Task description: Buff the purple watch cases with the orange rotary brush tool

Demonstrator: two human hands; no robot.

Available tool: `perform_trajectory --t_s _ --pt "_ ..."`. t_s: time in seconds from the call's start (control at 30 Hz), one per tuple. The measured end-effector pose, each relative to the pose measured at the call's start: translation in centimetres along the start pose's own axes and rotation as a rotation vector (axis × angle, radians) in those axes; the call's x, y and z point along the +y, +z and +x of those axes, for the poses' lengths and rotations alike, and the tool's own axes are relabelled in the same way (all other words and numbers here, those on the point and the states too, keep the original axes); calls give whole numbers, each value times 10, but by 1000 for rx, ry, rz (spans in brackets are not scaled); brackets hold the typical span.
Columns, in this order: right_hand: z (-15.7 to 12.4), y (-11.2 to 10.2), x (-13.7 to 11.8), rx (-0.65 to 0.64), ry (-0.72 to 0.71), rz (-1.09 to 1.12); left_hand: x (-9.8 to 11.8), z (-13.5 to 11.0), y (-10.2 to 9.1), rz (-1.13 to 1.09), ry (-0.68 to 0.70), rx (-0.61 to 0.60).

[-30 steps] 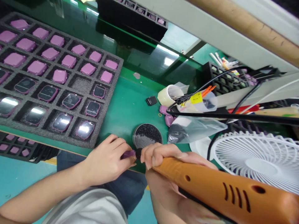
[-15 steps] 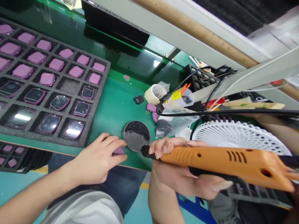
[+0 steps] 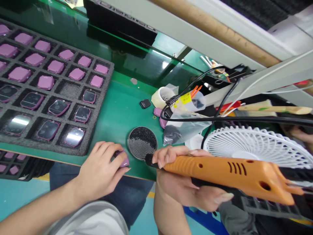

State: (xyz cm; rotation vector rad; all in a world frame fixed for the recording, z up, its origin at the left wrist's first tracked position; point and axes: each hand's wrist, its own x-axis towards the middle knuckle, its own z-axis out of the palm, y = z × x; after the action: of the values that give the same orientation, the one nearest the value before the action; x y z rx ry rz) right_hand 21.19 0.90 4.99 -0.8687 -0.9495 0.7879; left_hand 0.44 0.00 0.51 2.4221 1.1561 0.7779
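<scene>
My left hand (image 3: 102,168) is closed around a purple watch case (image 3: 124,161) at the front edge of the green tabletop; the fingers hide part of it. In my right hand (image 3: 176,187) is an orange power screwdriver (image 3: 215,166), fingers wrapped round its ribbed grip. Its black end points left, close to a round dish (image 3: 141,143) of tiny black screws. To the left, a dark foam tray (image 3: 97,112) holds purple watch bodies, some back up, others with the dark screen up. One pocket shows only bare foam.
A black watch-shaped piece (image 3: 145,103) lies behind the dish, beside a tape roll (image 3: 158,98). Plastic bags (image 3: 174,132) and a black cable (image 3: 234,119) crowd the right. Beyond them stands a white fan (image 3: 246,143), with another person's hand (image 3: 302,133) near it.
The watch case in my left hand has turned and shows more between the fingers. The screwdriver has shifted slightly left. The view has moved a little.
</scene>
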Motion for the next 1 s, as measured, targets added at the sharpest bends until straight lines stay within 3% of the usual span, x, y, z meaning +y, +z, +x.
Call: perform_trajectory --t_s 0.23,0.4,0.6,0.73,1.0 --pt "0 5 -17 16 -39 -21 -2 -2 0 -48 60 26" --pt "-6 20 -42 13 98 -57 -4 -2 -2 -78 137 -13" --pt "-10 25 -27 -82 106 17 -4 -1 -3 -73 129 -35" --pt "-10 26 -17 -80 112 26 -4 0 -2 -72 129 -36" --pt "-10 28 -19 -85 144 3 -3 1 -1 -85 118 -27"
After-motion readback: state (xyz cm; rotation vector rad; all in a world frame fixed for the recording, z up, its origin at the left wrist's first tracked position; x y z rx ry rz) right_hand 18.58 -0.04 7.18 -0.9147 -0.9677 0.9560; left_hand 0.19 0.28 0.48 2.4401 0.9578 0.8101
